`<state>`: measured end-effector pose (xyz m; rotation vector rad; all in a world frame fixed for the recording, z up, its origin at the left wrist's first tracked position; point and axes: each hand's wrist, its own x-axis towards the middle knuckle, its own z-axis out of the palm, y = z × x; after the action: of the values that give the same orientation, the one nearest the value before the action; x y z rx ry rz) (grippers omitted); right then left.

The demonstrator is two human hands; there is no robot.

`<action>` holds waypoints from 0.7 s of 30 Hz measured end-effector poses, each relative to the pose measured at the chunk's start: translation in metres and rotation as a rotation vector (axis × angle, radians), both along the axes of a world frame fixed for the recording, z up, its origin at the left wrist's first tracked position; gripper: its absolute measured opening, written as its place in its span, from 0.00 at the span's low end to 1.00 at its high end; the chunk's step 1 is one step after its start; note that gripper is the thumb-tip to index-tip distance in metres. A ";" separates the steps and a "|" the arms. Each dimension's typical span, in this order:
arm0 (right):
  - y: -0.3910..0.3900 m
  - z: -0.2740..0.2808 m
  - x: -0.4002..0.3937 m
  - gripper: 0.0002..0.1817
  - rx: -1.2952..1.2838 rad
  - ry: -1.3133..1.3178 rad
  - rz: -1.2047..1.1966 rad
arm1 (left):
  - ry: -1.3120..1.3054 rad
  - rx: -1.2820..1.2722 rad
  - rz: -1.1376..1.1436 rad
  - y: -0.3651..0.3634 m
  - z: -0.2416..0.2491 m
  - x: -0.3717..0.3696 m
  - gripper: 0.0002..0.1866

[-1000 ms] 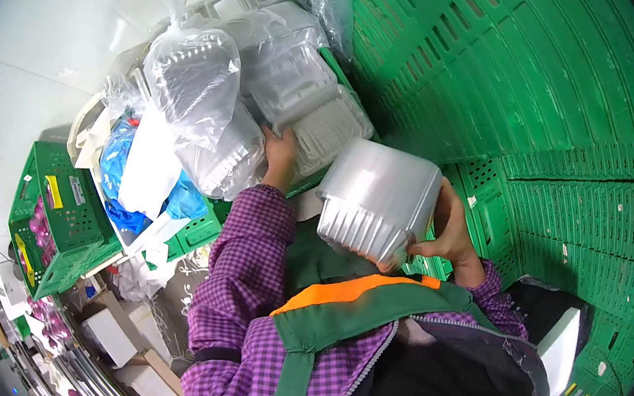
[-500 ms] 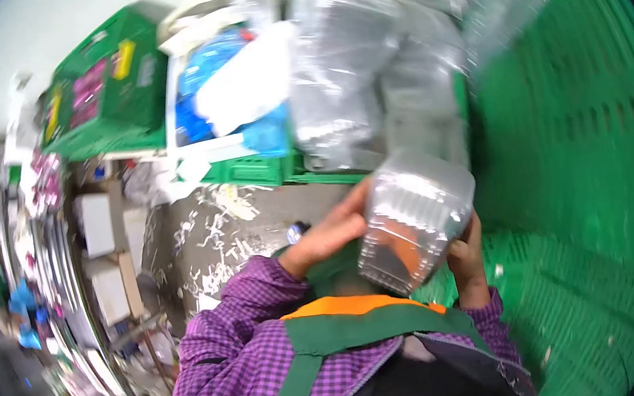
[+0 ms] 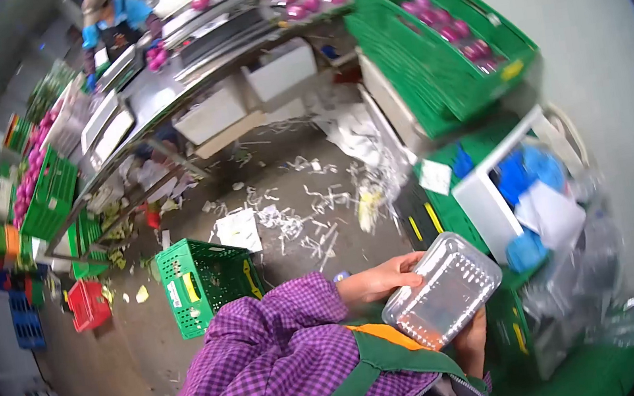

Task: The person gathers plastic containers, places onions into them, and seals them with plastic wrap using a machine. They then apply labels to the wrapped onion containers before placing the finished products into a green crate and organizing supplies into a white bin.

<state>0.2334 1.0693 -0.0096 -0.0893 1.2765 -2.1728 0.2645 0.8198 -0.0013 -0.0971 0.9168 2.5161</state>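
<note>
A stack of clear plastic trays [image 3: 441,291] sits tilted in front of my chest, held by both hands. My left hand [image 3: 382,278] grips its upper left edge, fingers laid over the rim. My right hand [image 3: 473,338] supports it from below and is mostly hidden behind the stack. My purple checked sleeve [image 3: 275,364] and a green and orange apron strap fill the lower middle of the view.
A green crate [image 3: 198,278] stands on the littered floor to the left. Green crates with pink fruit [image 3: 445,29] and a white bin with blue bags [image 3: 519,179] are at right. A person [image 3: 114,24] works at a long metal table at the top left.
I have turned away from the wall of green crates and the bagged trays toward the open floor. Both hands have kept hold of the tray stack, now lower and flatter.
</note>
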 end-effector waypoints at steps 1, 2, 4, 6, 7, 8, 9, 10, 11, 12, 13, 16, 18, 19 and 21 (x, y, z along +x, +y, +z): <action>-0.032 0.019 0.003 0.33 0.176 0.176 0.126 | 0.016 -0.012 0.072 -0.026 -0.001 0.010 0.51; -0.067 0.033 0.007 0.28 0.102 0.070 0.154 | 0.036 -0.022 0.107 -0.052 -0.001 0.019 0.51; -0.106 0.022 0.003 0.39 0.123 0.088 0.345 | 0.032 -0.064 0.222 -0.096 0.000 0.042 0.50; -0.139 0.022 0.004 0.43 0.176 -0.011 0.439 | 0.022 -0.041 0.316 -0.128 -0.004 0.056 0.49; -0.156 0.022 0.001 0.47 0.227 -0.118 0.507 | 0.007 -0.021 0.384 -0.143 -0.008 0.061 0.48; -0.176 0.020 -0.004 0.47 0.233 -0.105 0.528 | -0.008 0.000 0.452 -0.157 -0.013 0.065 0.48; -0.194 0.017 -0.010 0.50 0.250 -0.146 0.540 | -0.020 0.011 0.500 -0.170 -0.026 0.069 0.46; -0.214 0.014 -0.016 0.54 0.269 -0.188 0.551 | -0.013 0.016 0.522 -0.181 -0.030 0.074 0.46; -0.238 0.012 -0.026 0.52 0.221 -0.173 0.602 | -0.046 0.071 0.597 -0.194 -0.034 0.076 0.45; -0.263 0.013 -0.035 0.52 0.223 -0.161 0.620 | -0.075 0.124 0.671 -0.211 -0.034 0.077 0.44; -0.290 0.013 -0.045 0.51 0.197 -0.178 0.667 | -0.058 0.172 0.709 -0.228 -0.029 0.078 0.43; -0.382 0.014 -0.072 0.49 0.150 -0.196 0.753 | -0.067 0.184 0.878 -0.285 -0.031 0.076 0.44; -0.445 0.004 -0.091 0.49 0.094 -0.175 0.887 | -0.071 0.146 0.950 -0.327 -0.043 0.076 0.44; -0.483 0.009 -0.097 0.50 0.056 -0.143 0.932 | -0.062 0.186 1.003 -0.351 -0.041 0.073 0.44; -0.556 0.005 -0.115 0.50 -0.014 -0.102 1.042 | -0.075 0.251 1.090 -0.396 -0.032 0.073 0.43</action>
<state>0.1188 0.5131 -0.0048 -0.5160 0.8488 -1.2579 0.3376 0.4235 -0.0337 -0.7891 0.5584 3.5434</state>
